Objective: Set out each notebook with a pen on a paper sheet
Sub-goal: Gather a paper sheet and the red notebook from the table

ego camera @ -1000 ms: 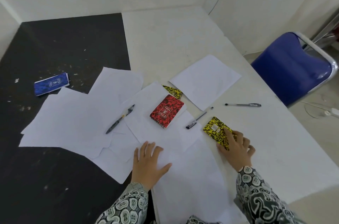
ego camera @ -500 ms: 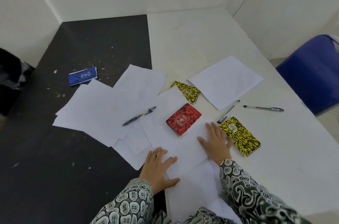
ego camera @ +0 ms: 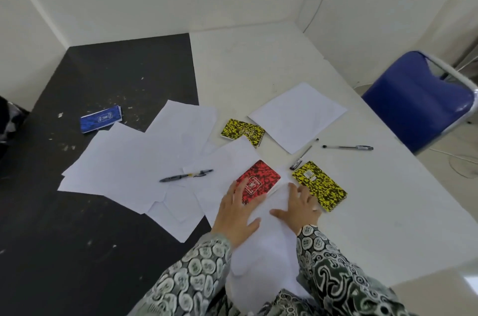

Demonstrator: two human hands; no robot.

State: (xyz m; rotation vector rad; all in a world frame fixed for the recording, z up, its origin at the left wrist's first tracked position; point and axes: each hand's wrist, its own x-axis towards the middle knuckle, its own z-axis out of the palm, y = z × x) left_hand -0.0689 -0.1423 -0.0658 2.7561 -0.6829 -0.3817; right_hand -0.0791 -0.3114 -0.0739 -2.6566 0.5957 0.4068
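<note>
Four notebooks, three pens, no finished set yet, I judge. Largest first: loose paper sheets (ego camera: pixel 124 160) overlap mid-table, one separate sheet (ego camera: pixel 297 116) lies bare farther right. Near yellow notebook (ego camera: pixel 319 185) sits off paper, far yellow notebook (ego camera: pixel 243 131) is partly under a sheet, blue notebook (ego camera: pixel 101 119) lies alone on the dark top. My left hand (ego camera: pixel 234 208) rests fingers spread on the red notebook (ego camera: pixel 258 181); my right hand (ego camera: pixel 298 208) lies flat on paper, gripping nothing. Grey pen (ego camera: pixel 186 176) lies on sheets; two black pens (ego camera: pixel 348 147) on bare table. Cover emblems unreadable.

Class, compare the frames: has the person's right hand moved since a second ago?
Yes. The right hand has left the yellow notebook and shifted left onto the paper sheet beside it.
</note>
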